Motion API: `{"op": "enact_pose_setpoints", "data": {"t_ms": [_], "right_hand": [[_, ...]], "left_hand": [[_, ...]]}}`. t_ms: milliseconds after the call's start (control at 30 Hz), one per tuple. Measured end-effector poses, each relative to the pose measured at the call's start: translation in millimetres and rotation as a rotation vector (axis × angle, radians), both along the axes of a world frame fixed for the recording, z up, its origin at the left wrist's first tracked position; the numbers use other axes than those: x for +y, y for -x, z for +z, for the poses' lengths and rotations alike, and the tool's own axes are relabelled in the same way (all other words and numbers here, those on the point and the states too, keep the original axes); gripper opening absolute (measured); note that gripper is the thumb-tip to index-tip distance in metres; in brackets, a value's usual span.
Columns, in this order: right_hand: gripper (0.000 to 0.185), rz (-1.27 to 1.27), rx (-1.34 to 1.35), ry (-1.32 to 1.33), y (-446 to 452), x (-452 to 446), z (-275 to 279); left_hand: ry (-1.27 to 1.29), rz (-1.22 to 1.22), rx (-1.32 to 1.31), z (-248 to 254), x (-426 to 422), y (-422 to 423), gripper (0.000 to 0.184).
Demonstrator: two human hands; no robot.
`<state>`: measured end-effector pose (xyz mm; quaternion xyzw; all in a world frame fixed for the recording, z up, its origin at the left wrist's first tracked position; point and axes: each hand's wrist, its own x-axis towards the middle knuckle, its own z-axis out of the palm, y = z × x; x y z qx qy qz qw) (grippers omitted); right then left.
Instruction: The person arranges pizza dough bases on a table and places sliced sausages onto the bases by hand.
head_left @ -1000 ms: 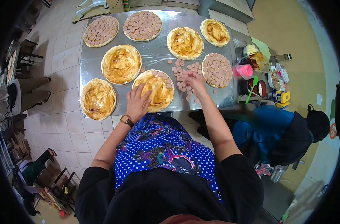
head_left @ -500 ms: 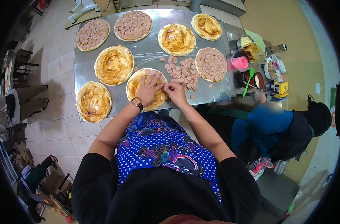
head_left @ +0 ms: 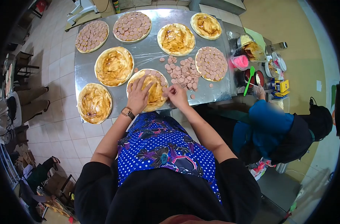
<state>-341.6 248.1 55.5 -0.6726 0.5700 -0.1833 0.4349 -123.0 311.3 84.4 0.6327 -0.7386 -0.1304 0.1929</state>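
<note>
My left hand [head_left: 139, 95] lies with spread fingers on the left part of a sauced dough round [head_left: 153, 98] at the table's near edge. At that round's right edge, my right hand [head_left: 176, 96] pinches a sausage slice [head_left: 165, 94] between thumb and fingers. A few slices sit along the round's top and right side. Just beyond my right hand lies a loose pile of sausage slices [head_left: 182, 73]. Right of the pile is a round covered in slices [head_left: 211, 64]. Two sauced rounds without slices, one upper [head_left: 114, 66] and one lower [head_left: 95, 103], are on the left.
The metal table [head_left: 147, 52] also holds two slice-covered rounds [head_left: 132, 26] and two sauced rounds [head_left: 176, 39] at its far side. A green spatula [head_left: 248, 81], pink container [head_left: 240, 62] and bowls stand at right. Near them a person in blue [head_left: 270, 125] bends, one hand by the bowls.
My right hand went from the slice pile to the near round's right edge. My left hand moved over the round's top, then back to its left part. The view shifted slightly.
</note>
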Motion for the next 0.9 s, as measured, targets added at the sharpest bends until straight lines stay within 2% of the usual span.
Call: {"op": "enact_pose_setpoints", "data": {"t_ms": [67,167,233,333,367,433,467,533,567,633,700,733,800,833,900], "right_hand": [[0.013,-0.035,0.053,0.279,5,-25,-1],[0.015,-0.099,0.188,0.405,12,-68,-7],[0.016,-0.026,0.468,0.590,11,-87,-11],[0.014,-0.043,0.525,0.676,5,-93,-17],[0.014,-0.038,0.523,0.676,5,-94,-18],[0.014,-0.111,0.374,0.411,9,-97,-16],[0.014,-0.106,0.373,0.411,14,-96,-15],[0.013,-0.125,0.019,0.362,23,-85,-8],[0.013,-0.120,0.019,0.361,23,-75,-7],[0.011,-0.071,-0.284,-0.142,23,-44,-3],[0.013,-0.024,-0.272,-0.278,11,-8,21],[0.013,-0.025,-0.271,-0.279,7,6,15],[0.014,0.070,-0.205,-0.051,-1,25,1],[0.014,0.071,-0.204,-0.054,-5,29,-1],[0.012,0.121,-0.053,0.206,-10,35,-1]], "left_hand": [[0.000,0.032,0.009,0,8,-4,0.052],[0.029,0.091,0.025,-2,23,-8,0.048],[0.010,0.101,0.043,1,30,-10,0.048],[0.001,0.115,0.031,3,41,-12,0.048],[0.001,0.120,0.030,3,45,-12,0.048],[0.003,0.147,0.044,6,52,-13,0.048],[0.002,0.152,0.044,6,56,-15,0.048],[-0.012,0.162,0.046,7,62,-17,0.048],[-0.014,0.168,0.048,6,65,-18,0.048],[-0.023,0.174,0.055,4,69,-20,0.048],[-0.023,0.176,0.063,1,72,-20,0.047],[-0.020,0.176,0.066,0,73,-21,0.047],[-0.019,0.175,0.074,-1,73,-21,0.047],[-0.017,0.171,0.081,-1,72,-21,0.047],[-0.014,0.167,0.084,1,71,-22,0.047]]}}
